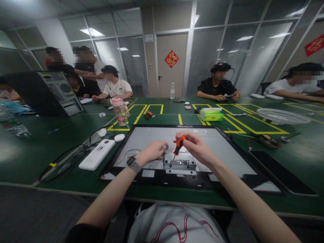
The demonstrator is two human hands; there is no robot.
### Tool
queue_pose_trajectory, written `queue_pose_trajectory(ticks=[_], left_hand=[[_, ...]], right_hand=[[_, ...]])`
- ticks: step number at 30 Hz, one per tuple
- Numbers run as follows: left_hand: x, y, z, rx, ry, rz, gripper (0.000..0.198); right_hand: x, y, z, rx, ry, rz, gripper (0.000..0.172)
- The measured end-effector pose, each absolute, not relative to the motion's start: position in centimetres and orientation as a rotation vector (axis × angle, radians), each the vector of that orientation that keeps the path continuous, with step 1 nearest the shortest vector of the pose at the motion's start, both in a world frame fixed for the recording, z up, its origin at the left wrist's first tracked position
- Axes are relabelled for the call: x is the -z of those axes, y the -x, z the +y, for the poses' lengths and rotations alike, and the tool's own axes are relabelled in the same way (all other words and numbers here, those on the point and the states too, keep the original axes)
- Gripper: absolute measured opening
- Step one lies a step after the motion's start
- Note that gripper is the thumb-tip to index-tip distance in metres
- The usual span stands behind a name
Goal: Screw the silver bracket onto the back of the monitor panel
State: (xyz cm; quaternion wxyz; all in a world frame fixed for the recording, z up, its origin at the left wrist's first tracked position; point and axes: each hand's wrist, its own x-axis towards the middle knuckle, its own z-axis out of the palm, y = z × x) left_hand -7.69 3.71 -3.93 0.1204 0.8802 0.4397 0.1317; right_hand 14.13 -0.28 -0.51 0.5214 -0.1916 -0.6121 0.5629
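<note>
A flat display panel (215,141) with a black frame lies on the green table in front of me. Near its front edge sits a metal bracket (193,165). My right hand (196,145) grips the handle of an orange and black screwdriver (179,145), which tilts with its shaft pointing down at the bracket's left part. Whether the tip sits in a screw is too small to tell. My left hand (152,152), with a watch on the wrist, rests by the bracket's left side, fingers bent and fingertips partly hidden. Thin wires (126,152) run across the panel beside it.
A white power bank (97,154) and black cables (63,162) lie left of the panel. A dark flat slab (280,172) lies to the right. Beyond stand a pink-lidded bottle (119,111), a green tissue pack (211,114) and a computer case (45,92). Several people sit opposite.
</note>
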Motion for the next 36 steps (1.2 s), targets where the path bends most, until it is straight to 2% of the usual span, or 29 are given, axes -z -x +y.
queue_pose_trajectory(ticks=[3, 7, 10, 16, 20, 24, 30, 36], left_hand=[[4.05, 7.74, 3.80, -0.402, -2.577, 1.269, 0.032], [4.06, 7.70, 3.84, -0.398, -2.573, 1.278, 0.031], [3.93, 7.65, 3.73, -0.397, -2.562, 1.290, 0.030], [3.69, 7.61, 3.54, -0.392, -2.561, 1.282, 0.030], [3.70, 7.60, 3.55, -0.393, -2.565, 1.277, 0.030], [3.88, 7.65, 3.67, -0.390, -2.564, 1.283, 0.031], [4.04, 7.70, 3.76, -0.390, -2.574, 1.279, 0.030], [4.31, 7.75, 3.92, -0.404, -2.565, 1.288, 0.030]], right_hand=[[0.63, -14.12, -0.12, -1.331, 0.478, -1.447, 0.020], [0.44, -14.19, -0.01, -1.359, 0.471, -1.459, 0.035], [0.41, -14.28, 0.05, -1.333, 0.502, -1.526, 0.038], [0.80, -14.21, 0.11, -0.991, 0.570, -1.574, 0.018], [0.59, -14.40, -0.03, -1.173, 0.509, -1.563, 0.018], [0.23, -14.47, -0.20, -1.363, 0.459, -1.506, 0.028], [0.40, -14.33, -0.13, -1.312, 0.481, -1.486, 0.021], [0.10, -14.53, -0.13, -1.393, 0.414, -1.542, 0.033]])
